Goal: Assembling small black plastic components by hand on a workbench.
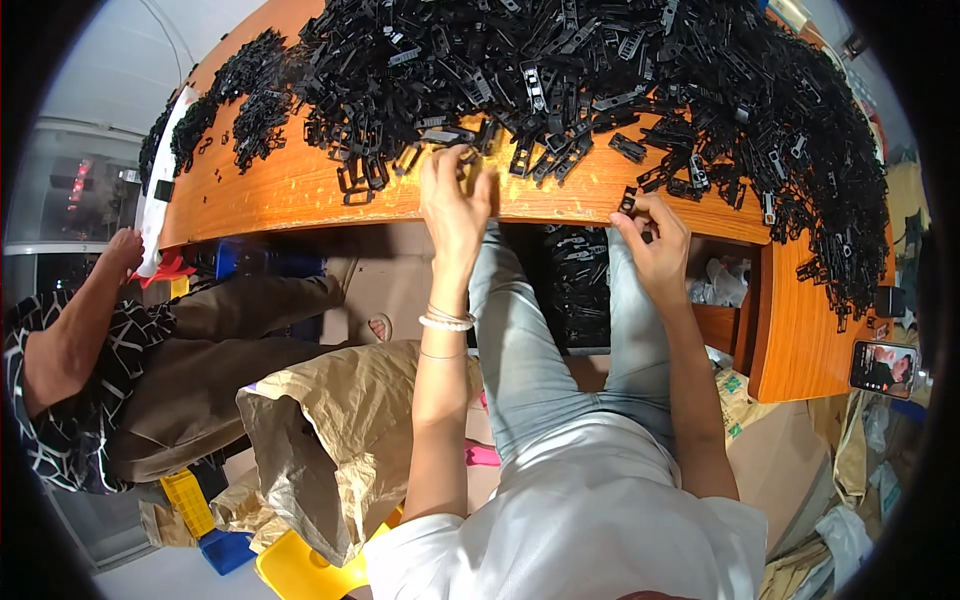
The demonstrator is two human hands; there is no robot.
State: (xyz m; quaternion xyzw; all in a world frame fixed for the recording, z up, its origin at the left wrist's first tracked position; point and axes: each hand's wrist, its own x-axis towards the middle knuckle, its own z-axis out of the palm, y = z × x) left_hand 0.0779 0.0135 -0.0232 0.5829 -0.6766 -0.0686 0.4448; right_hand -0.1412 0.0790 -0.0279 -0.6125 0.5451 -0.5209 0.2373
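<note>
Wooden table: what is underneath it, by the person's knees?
Under the wooden table, between the knees, sits a bin of black plastic clips. The tabletop hides its back and whatever lies deeper.

Glossy varnished wooden table (pixel 300 190); matt black plastic clips (pixel 600 70); crumpled brown paper sack (pixel 340 430).

Workshop: bench (pixel 290 190) heaped with plastic clips (pixel 600 60)

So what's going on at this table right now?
A seated person works at an orange wooden table heaped with small black plastic clips. Their left hand reaches into the near edge of the heap, while the right hand pinches one black clip at the table edge. A box of more clips sits under the table. Another person sits to the left.
</note>
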